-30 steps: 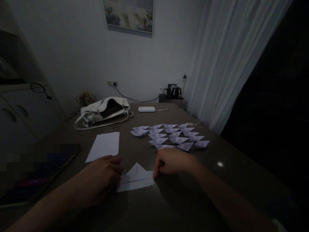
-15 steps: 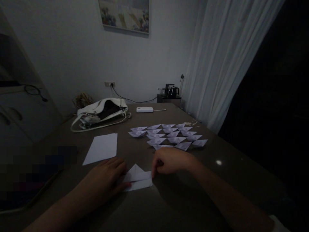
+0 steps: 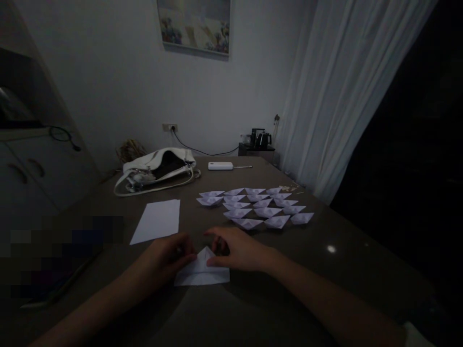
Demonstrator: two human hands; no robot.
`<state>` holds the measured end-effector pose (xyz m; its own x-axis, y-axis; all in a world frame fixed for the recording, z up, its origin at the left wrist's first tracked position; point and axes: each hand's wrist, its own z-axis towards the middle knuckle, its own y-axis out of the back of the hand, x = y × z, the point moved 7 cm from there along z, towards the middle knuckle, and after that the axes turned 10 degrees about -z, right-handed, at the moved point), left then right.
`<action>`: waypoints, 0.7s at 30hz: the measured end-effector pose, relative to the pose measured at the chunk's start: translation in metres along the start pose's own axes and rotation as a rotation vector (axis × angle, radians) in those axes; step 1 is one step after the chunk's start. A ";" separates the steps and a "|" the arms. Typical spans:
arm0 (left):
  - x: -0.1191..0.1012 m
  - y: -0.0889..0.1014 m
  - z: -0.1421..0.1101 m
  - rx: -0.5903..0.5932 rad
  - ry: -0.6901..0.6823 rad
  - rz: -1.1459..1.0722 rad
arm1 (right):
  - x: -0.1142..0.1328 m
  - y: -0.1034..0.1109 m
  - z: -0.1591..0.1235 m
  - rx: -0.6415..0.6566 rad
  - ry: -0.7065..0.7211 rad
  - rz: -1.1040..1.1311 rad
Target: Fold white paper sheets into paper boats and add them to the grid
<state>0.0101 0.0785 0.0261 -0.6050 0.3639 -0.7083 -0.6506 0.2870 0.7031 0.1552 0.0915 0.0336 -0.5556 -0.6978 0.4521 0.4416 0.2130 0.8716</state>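
A sheet of white paper (image 3: pixel 202 278), folded to a triangular peak with a flat band along its near edge, lies on the table in front of me. My left hand (image 3: pixel 171 253) has its thumb and bent fingers closed at the left slope of the peak. From the right, my right hand (image 3: pixel 237 249) reaches over the other slope, thumb on the paper's face and curled fingers behind it; its index finger sticks out above. Beyond the right hand stand several folded paper boats (image 3: pixel 267 212) in rows. Left of them lie flat white sheets (image 3: pixel 159 219).
A white handbag (image 3: pixel 159 168) rests at the back left of the dark table (image 3: pixel 296 299). Near the far edge lies a white power bank (image 3: pixel 220 166) with a short cable. A black kettle (image 3: pixel 264 140) stands beyond the table; a white curtain (image 3: pixel 325 96) hangs at the right.
Both hands have moved from the paper's sides to its peak. The lower band now lies straight along the near edge. The view has shifted slightly.
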 end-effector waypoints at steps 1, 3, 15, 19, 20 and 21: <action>0.001 0.000 0.000 -0.004 0.000 -0.023 | 0.000 -0.004 0.000 0.012 -0.008 0.038; 0.002 0.000 0.000 0.005 0.004 -0.046 | 0.001 -0.009 0.000 0.030 -0.020 0.063; -0.009 -0.005 -0.005 0.043 -0.031 0.092 | -0.001 -0.006 -0.003 -0.095 -0.067 -0.030; -0.018 0.005 -0.005 -0.068 -0.127 -0.011 | -0.004 -0.004 -0.002 -0.142 -0.108 0.056; -0.018 0.008 -0.005 -0.100 -0.116 -0.042 | -0.005 -0.003 -0.001 -0.161 -0.128 0.097; -0.017 0.011 -0.004 -0.121 -0.095 -0.075 | -0.006 -0.001 0.000 -0.184 -0.152 0.147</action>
<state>0.0117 0.0712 0.0455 -0.5102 0.4295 -0.7451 -0.7462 0.2096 0.6318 0.1578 0.0951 0.0300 -0.5695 -0.5547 0.6066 0.6382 0.1667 0.7516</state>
